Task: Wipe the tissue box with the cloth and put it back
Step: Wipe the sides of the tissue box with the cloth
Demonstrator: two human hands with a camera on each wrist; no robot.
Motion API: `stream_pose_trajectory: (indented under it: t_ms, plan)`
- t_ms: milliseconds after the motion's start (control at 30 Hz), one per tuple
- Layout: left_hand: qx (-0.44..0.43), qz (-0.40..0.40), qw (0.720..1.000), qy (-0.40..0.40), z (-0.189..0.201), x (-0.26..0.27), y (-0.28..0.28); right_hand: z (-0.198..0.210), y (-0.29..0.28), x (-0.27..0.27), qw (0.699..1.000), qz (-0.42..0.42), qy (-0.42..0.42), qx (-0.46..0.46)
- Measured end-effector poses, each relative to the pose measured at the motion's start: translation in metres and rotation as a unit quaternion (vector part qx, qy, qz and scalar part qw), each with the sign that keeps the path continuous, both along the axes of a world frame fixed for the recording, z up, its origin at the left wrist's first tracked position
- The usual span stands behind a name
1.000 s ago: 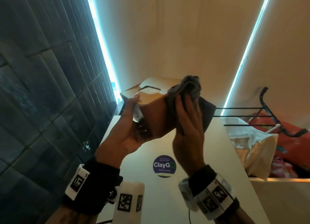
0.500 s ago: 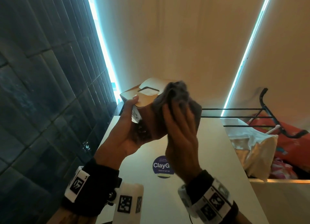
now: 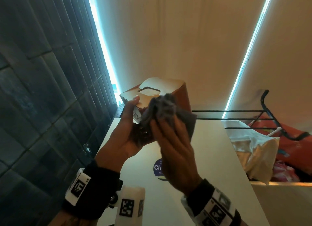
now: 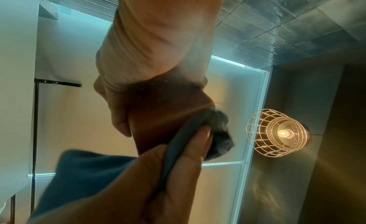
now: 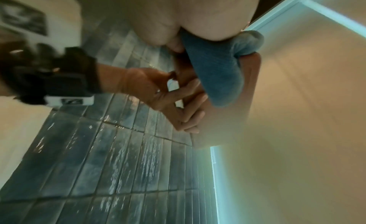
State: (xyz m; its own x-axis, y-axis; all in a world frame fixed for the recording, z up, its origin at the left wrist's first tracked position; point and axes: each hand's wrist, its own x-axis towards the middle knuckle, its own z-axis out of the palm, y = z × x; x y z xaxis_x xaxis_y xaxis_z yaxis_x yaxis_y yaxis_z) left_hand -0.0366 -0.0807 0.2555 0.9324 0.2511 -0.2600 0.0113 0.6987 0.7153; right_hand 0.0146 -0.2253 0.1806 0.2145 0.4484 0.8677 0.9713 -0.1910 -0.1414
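My left hand (image 3: 125, 129) holds a brown cube-shaped tissue box (image 3: 179, 92) above the white surface, thumb on its top edge beside the opening. My right hand (image 3: 170, 134) presses a crumpled grey cloth (image 3: 164, 107) against the box's near side, close to the top corner. In the left wrist view the cloth (image 4: 219, 133) runs pinched between the right hand's (image 4: 158, 180) thumb and fingers against the box (image 4: 164, 117). In the right wrist view the cloth (image 5: 217, 70) lies over the box beside the left hand (image 5: 158, 89). The left fingers behind the box are hidden.
A white cabinet top (image 3: 211, 158) with a round blue sticker (image 3: 157, 168) lies below the hands. A black wire rack (image 3: 263, 107) with a white bag (image 3: 253, 149) and a red bag (image 3: 295, 141) stands at the right. A dark tiled wall (image 3: 42, 107) runs along the left.
My right hand has slid the cloth leftward across the box's near side, from its right edge to the top left corner. The left hand keeps its hold.
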Motion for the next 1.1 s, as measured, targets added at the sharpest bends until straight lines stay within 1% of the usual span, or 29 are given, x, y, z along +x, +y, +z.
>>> stream_pose_trajectory:
  t_ms: [33,67,100,167,200,267,300,333,367,467,533,567,600,667,700,767,833,900,1033,1100]
  plan:
    - [0.006,-0.007,1.0,-0.003,0.0,-0.001,-0.001,-0.004,-0.001,-0.003,1.0,0.004,-0.016,-0.025]
    - [0.008,-0.005,1.0,-0.003,0.0,-0.001,-0.001,-0.004,-0.002,0.0,1.0,0.004,-0.017,-0.024]
    - [0.003,0.006,1.0,0.0,0.0,-0.001,-0.001,-0.003,-0.003,0.007,1.0,0.001,-0.002,-0.002]
    - [-0.004,0.036,0.999,0.017,-0.002,-0.002,0.0,0.005,-0.003,0.021,0.995,-0.011,0.073,0.064]
    - [-0.001,0.049,0.998,0.029,-0.003,-0.002,0.0,0.01,-0.004,0.028,0.988,-0.018,0.121,0.093]
    - [0.006,0.059,0.997,0.046,-0.002,-0.001,-0.004,0.014,-0.005,0.037,0.965,-0.013,0.228,0.132]
    - [0.007,0.061,0.997,0.049,-0.002,0.0,-0.005,0.016,-0.005,0.038,0.945,0.004,0.288,0.152]
    - [0.009,0.066,0.997,0.047,-0.002,0.0,-0.007,0.017,-0.006,0.039,0.919,0.027,0.352,0.176]
    - [0.019,0.073,0.996,0.045,-0.004,0.0,-0.008,0.017,-0.006,0.038,0.885,0.051,0.415,0.204]
    - [0.064,0.084,0.994,0.04,-0.01,0.002,-0.011,0.021,-0.007,0.037,0.761,0.123,0.574,0.275]
    - [0.082,0.094,0.991,0.04,-0.012,0.003,-0.013,0.024,-0.009,0.039,0.685,0.159,0.649,0.289]
    - [0.09,0.097,0.99,0.041,-0.013,0.003,-0.015,0.025,-0.009,0.04,0.659,0.169,0.675,0.285]
    - [0.099,0.099,0.989,0.044,-0.013,0.003,-0.017,0.025,-0.009,0.041,0.642,0.182,0.693,0.273]
    - [0.123,0.103,0.986,0.055,-0.013,0.002,-0.023,0.025,-0.006,0.042,0.625,0.211,0.711,0.242]
    - [0.137,0.103,0.983,0.06,-0.013,0.001,-0.026,0.024,-0.005,0.044,0.625,0.224,0.714,0.223]
    - [0.159,0.1,0.98,0.061,-0.013,0.001,-0.034,0.026,-0.004,0.045,0.633,0.246,0.71,0.187]
    - [0.165,0.1,0.979,0.06,-0.013,0.001,-0.04,0.026,-0.004,0.05,0.629,0.261,0.712,0.17]
    - [0.16,0.106,0.98,0.057,-0.014,0.001,-0.044,0.028,-0.005,0.055,0.631,0.262,0.714,0.157]
    - [0.141,0.11,0.982,0.056,-0.02,0.001,-0.048,0.031,-0.009,0.063,0.645,0.273,0.701,0.129]
    - [0.137,0.102,0.984,0.057,-0.022,0.0,-0.048,0.032,-0.013,0.066,0.645,0.271,0.706,0.114]
